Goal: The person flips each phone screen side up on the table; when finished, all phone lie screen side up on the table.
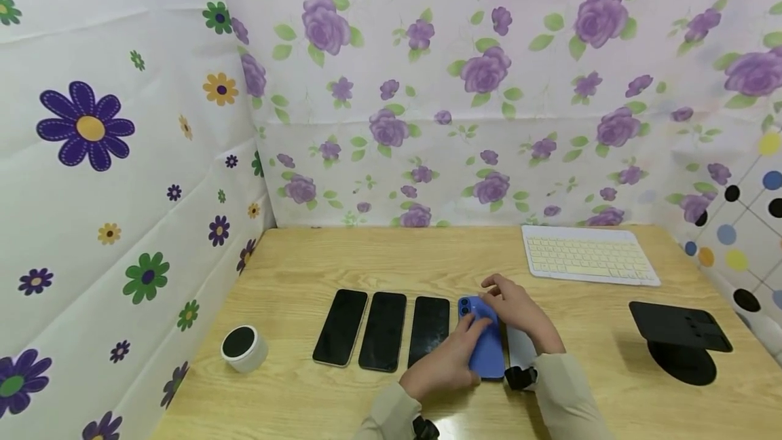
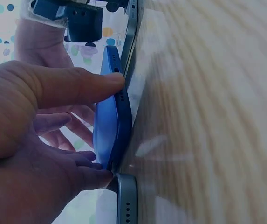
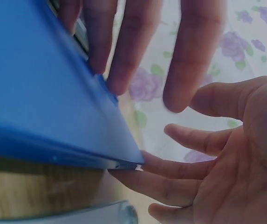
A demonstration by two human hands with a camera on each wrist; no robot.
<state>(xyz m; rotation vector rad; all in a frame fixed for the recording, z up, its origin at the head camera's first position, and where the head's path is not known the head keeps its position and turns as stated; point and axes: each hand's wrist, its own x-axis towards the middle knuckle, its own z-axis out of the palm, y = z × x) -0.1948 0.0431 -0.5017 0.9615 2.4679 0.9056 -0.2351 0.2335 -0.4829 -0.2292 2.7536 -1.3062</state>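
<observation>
A blue smartphone [image 1: 489, 352] lies back up, its camera lenses at the far left corner. My left hand [image 1: 449, 362] grips it, the thumb on the near edge in the left wrist view and the fingers toward the far left. The phone is tilted, with a gap beneath it in the right wrist view. At its far right corner my right hand [image 3: 236, 144] touches the edge with extended fingertips, its thumb clear of the phone. Left of the hands are three black-screened phones [image 1: 383, 331] in a row, the nearest partly hidden. A white phone-like slab [image 1: 520, 348] lies under the right wrist.
A white keyboard [image 1: 586, 254] rests at the back right of the wooden table [image 1: 299, 399]. Toward the right edge stands a black stand [image 1: 681, 338] with a round base. A small white cylinder [image 1: 244, 350] with a dark top sits at the left. Patterned cloths surround the table.
</observation>
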